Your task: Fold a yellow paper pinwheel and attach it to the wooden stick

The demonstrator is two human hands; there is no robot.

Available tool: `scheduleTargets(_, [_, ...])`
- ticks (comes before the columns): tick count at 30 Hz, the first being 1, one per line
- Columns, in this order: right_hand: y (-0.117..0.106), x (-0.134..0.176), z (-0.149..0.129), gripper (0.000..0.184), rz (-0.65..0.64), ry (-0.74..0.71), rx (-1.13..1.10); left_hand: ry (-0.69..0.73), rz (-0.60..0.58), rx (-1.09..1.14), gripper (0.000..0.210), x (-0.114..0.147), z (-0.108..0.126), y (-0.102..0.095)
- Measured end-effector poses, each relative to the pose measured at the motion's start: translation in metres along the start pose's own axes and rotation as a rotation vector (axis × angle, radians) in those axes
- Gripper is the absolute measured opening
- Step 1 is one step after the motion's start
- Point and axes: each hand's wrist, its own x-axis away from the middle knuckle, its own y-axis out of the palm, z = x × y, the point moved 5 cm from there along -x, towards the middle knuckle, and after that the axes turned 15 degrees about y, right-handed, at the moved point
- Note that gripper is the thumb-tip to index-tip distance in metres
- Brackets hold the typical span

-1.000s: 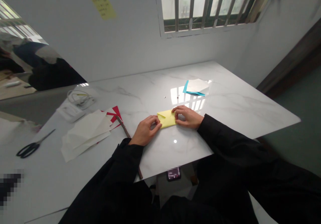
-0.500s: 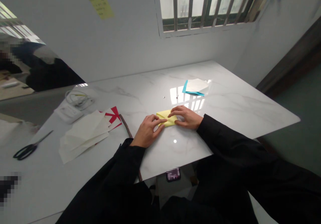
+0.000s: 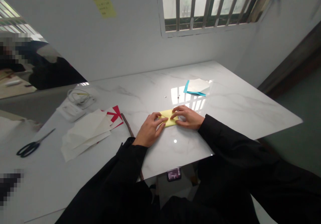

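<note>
A small sheet of yellow paper, folded into a flat rectangle, lies on the white marbled table in front of me. My left hand grips its left end, fingertips pressed on top and the thumb along the near edge. On the other end, my right hand holds the paper with bent fingers over the top and the thumb at the right side. Between the fingertips a slanting fold line shows. Part of the paper's left and right ends is covered by my fingers.
Left of my hands lie cream paper sheets, red paper pieces, black-handled scissors and a white cable. Blue paper with a white sheet sits farther back. A brown strip runs along the table joint.
The fingers have shifted slightly on the yellow paper, the right fingertips moving a little toward its middle. The whole view has turned slightly; the other things lie as before.
</note>
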Motion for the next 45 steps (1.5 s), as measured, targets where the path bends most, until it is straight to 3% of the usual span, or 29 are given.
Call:
scheduleTargets(11, [0.003,-0.003,-0.005,0.012,0.065,0.039,0.0,0.021,-0.055,-0.07,0.035,0.0,-0.002,0.002])
scheduleTargets(17, [0.012,-0.011,-0.021,0.023,0.153,0.117,0.127,0.028,-0.025,-0.068,0.031,-0.002,-0.001,0.003])
scheduleTargets(31, [0.014,-0.008,-0.025,0.027,0.143,0.179,0.17,-0.011,-0.041,-0.007,0.036,0.002,-0.003,0.004])
scheduleTargets(37, [0.01,-0.002,-0.016,0.016,0.12,0.17,0.114,-0.02,-0.068,0.043,0.037,0.004,-0.007,0.004])
scheduleTargets(45, [0.004,0.004,-0.004,0.027,0.034,0.108,0.048,-0.019,-0.12,0.064,0.038,0.01,-0.012,0.005])
